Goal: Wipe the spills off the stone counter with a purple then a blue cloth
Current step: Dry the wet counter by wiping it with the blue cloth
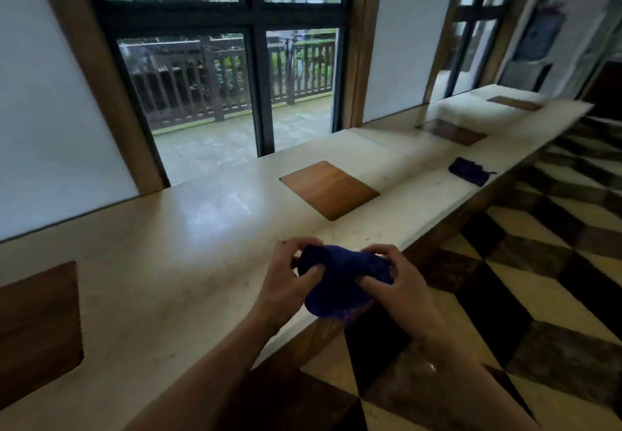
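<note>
Right now I see both hands bunching a dark blue cloth (340,279) at the near edge of the stone counter (188,262). It is a soft, fuzzy wad, deep blue on top, with a paler purplish tinge along its lower fringe where it overhangs the counter's edge. My left hand (289,282) grips its left end, fingers curled over the top and thumb pressed in from the near side; my right hand (397,279) grips the right end the same way, fingers hooked over the far side.

A second dark cloth (469,171) lies flat farther along the counter to the right, close to the front edge, well apart from the hands. I cannot tell its true colour; it reads navy to purple.

Pale, polished stone makes up the counter, with square wooden insets (330,190) let into it at intervals. Behind it stands a dark-framed window (255,60) looking onto a wet terrace with a wooden railing (218,84). Below lies a floor (538,296) patterned in cream, black and brown diamonds.

Held between my hands, the bundle's long axis runs roughly along the counter edge, left to right, its bulk sagging toward me.
</note>
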{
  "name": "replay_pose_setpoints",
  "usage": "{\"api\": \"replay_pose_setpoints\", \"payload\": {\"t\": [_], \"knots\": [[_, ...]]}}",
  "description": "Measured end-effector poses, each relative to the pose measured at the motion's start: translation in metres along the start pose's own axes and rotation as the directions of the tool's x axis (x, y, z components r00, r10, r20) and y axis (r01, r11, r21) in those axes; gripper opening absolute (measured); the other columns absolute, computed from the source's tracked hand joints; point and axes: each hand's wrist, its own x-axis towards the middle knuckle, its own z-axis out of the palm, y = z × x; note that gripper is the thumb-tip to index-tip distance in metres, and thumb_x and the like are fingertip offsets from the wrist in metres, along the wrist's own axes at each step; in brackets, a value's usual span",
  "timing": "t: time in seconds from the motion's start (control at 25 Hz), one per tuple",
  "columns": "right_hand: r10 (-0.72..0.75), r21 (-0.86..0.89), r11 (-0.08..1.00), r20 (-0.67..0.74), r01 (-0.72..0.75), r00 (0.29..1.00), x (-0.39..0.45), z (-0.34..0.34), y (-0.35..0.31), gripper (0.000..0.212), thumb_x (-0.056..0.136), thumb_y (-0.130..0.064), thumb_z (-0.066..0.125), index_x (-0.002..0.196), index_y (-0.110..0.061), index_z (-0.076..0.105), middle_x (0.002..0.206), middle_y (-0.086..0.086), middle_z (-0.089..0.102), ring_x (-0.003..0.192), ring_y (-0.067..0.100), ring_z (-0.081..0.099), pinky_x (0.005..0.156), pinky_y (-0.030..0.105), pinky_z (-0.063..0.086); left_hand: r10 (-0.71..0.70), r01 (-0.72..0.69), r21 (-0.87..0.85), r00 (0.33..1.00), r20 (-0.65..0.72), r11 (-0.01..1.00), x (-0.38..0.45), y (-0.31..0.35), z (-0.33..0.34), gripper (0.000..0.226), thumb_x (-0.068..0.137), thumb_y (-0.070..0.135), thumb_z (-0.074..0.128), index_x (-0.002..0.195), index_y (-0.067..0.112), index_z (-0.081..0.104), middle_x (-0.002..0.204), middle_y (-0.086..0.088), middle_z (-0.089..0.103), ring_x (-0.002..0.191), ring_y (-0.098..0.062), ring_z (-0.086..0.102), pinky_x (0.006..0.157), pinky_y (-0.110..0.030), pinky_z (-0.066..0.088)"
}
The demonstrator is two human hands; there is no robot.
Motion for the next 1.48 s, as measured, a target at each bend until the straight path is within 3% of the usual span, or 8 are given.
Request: {"api": "replay_pose_setpoints", "payload": {"t": [0.16, 0.32, 0.52, 0.84, 1.04, 1.24, 1.48], "knots": [[-0.009, 0.041, 0.999, -0.256, 0.020, 0.967, -0.018, -0.087, 0.010, 0.043, 0.084, -0.013, 0.077, 0.115, -0.037, 0.058, 0.113, -0.012, 0.065, 0.103, 0.009, 0.066, 0.081, 0.031, 0.061, 0.062, -0.042, -0.143, 0.989, 0.133, 0.989, 0.027, 0.034, 0.087, 0.036, 0.094, 0.001, 0.063, 0.111, 0.033, 0.062, 0.126, 0.004, 0.056, 0.111, -0.020, 0.059, 0.079, -0.031, 0.061], [0.016, 0.080, 0.997, -0.401, 0.018, 0.916, -0.038, -0.138, 0.022, 0.040, 0.084, -0.014, 0.078, 0.112, -0.038, 0.061, 0.113, -0.010, 0.066, 0.102, 0.013, 0.067, 0.082, 0.036, 0.062, 0.112, -0.056, -0.218, 0.961, 0.254, 0.974, 0.045, 0.051, 0.146, 0.030, 0.086, 0.020, 0.066, 0.110, 0.037, 0.063, 0.129, 0.001, 0.056, 0.112, -0.021, 0.061, 0.081, -0.045, 0.062], [0.012, 0.085, 0.996, -0.538, 0.040, 0.843, -0.045, -0.180, 0.032, 0.040, 0.085, -0.011, 0.076, 0.111, -0.038, 0.061, 0.112, -0.008, 0.067, 0.100, 0.013, 0.068, 0.080, 0.037, 0.062, 0.170, -0.073, -0.275, 0.923, 0.345, 0.959, 0.068, 0.068, 0.199, 0.029, 0.090, 0.013, 0.068, 0.112, 0.029, 0.061, 0.127, 0.003, 0.057, 0.110, -0.017, 0.063, 0.078, -0.040, 0.063], [0.015, 0.069, 0.997, -0.602, 0.034, 0.798, 0.030, -0.228, 0.038, 0.041, 0.086, -0.011, 0.075, 0.114, -0.037, 0.061, 0.109, -0.017, 0.064, 0.101, 0.012, 0.066, 0.080, 0.038, 0.062, 0.134, -0.002, -0.319, 0.911, 0.391, 0.948, 0.159, 0.061, 0.248, 0.034, 0.093, 0.004, 0.067, 0.111, 0.033, 0.065, 0.123, 0.008, 0.060, 0.108, -0.014, 0.062, 0.078, -0.039, 0.063], [0.005, 0.048, 0.998, -0.634, 0.033, 0.773, 0.110, -0.265, 0.038, 0.040, 0.088, -0.008, 0.073, 0.116, -0.032, 0.059, 0.109, -0.016, 0.063, 0.093, 0.004, 0.066, 0.064, 0.020, 0.057, 0.140, 0.014, -0.338, 0.893, 0.429, 0.941, 0.250, 0.058, 0.281, 0.033, 0.094, 0.004, 0.064, 0.113, 0.031, 0.063, 0.125, 0.006, 0.059, 0.108, -0.016, 0.062, 0.076, -0.035, 0.062], [-0.012, 0.009, 1.000, -0.689, 0.025, 0.725, 0.177, -0.307, 0.051, 0.040, 0.089, -0.009, 0.072, 0.120, -0.030, 0.058, 0.112, -0.015, 0.062, 0.092, -0.007, 0.064, 0.065, 0.015, 0.055, 0.163, 0.038, -0.377, 0.858, 0.487, 0.926, 0.329, 0.054, 0.329, 0.032, 0.095, 0.001, 0.062, 0.113, 0.027, 0.062, 0.124, 0.003, 0.059, 0.107, -0.018, 0.063, 0.073, -0.028, 0.060], [-0.013, -0.019, 1.000, -0.745, -0.002, 0.667, 0.232, -0.372, 0.085, 0.041, 0.088, -0.012, 0.073, 0.117, -0.035, 0.058, 0.112, -0.016, 0.062, 0.096, -0.006, 0.063, 0.071, 0.019, 0.058, 0.187, 0.058, -0.402, 0.819, 0.542, 0.914, 0.399, 0.045, 0.402, 0.029, 0.096, 0.006, 0.062, 0.116, 0.026, 0.063, 0.126, 0.001, 0.060, 0.107, -0.011, 0.064, 0.071, -0.028, 0.060]]}}
